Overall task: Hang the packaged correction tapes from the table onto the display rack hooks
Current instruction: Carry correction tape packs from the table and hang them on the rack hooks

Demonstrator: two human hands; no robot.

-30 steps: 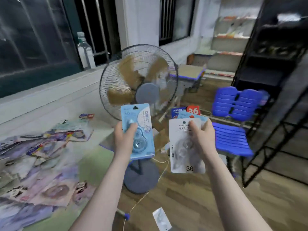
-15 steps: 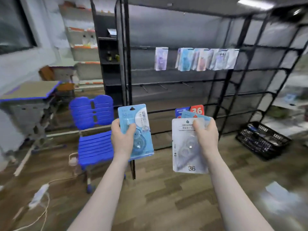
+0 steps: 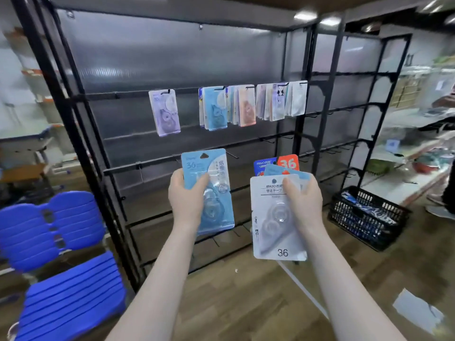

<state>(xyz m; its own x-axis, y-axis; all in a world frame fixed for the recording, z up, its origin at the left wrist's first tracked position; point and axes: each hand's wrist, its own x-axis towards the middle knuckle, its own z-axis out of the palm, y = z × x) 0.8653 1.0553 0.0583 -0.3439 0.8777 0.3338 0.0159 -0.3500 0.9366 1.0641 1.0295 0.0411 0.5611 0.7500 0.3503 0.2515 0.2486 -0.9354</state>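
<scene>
My left hand point(image 3: 188, 196) grips a light blue correction tape pack point(image 3: 216, 210) upright, thumb across its front. My right hand point(image 3: 304, 203) holds a fanned stack of packs: a white one marked 36 point(image 3: 269, 232) in front, a blue one and a red-and-blue one point(image 3: 277, 163) behind. Both hands are chest-high in front of the black display rack point(image 3: 81, 124). On its upper hook rail hang a purple pack point(image 3: 165, 113) alone and several more packs point(image 3: 248, 105) to its right. The lower hooks point(image 3: 232, 155) are bare.
A blue plastic chair point(image 3: 56, 254) stands at the lower left, close to the rack's left post. A black wire basket point(image 3: 366, 217) with items sits on the wooden floor at the right. White shelves point(image 3: 406, 168) stand at the far right. A white sheet point(image 3: 416, 311) lies on the floor.
The view has swung right from the fan and table to face the rack, which is now closer. Both hands keep the same hold on their packs.
</scene>
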